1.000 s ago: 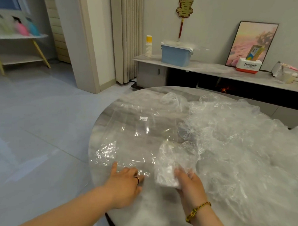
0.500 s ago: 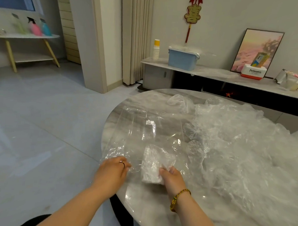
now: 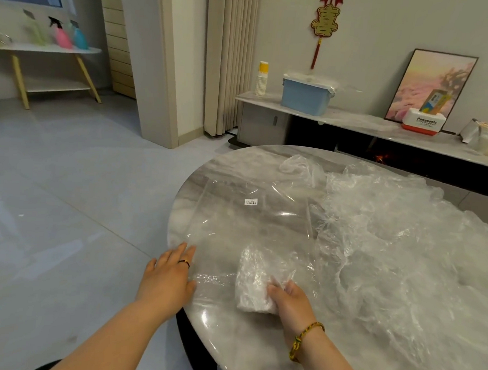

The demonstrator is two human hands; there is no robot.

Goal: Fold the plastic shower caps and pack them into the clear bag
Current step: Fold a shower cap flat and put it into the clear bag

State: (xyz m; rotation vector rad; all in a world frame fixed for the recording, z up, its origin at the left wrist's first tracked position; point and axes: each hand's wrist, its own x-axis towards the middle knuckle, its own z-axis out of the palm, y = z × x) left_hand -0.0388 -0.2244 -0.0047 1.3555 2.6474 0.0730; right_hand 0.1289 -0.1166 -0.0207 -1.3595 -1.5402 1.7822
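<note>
At the near edge of the flat clear plastic bag (image 3: 252,221), the right hand (image 3: 288,298) curls its fingers round the near end of a white, crinkled, oblong bundle of folded shower caps (image 3: 256,283), likely to feed it in. I cannot tell whether it lies inside or on top. Its long axis points away toward the bag's labelled far end. At the bag's near left corner, the left hand (image 3: 166,279) rests with straight fingers, apparently pinning the film. Right of the bag, loose translucent shower caps (image 3: 403,233) are heaped.

Home, living-dining room. Marble-top table (image 3: 244,338); low wall console (image 3: 256,126) bearing leaning framed picture (image 3: 431,86), blue storage box (image 3: 305,99), paper-cup stack (image 3: 261,79). Red-gold hanging ornament (image 3: 325,20) on wall, pleated curtain (image 3: 228,61), glossy tiled floor (image 3: 69,191), spray bottles (image 3: 67,36) on side shelf (image 3: 47,48).
</note>
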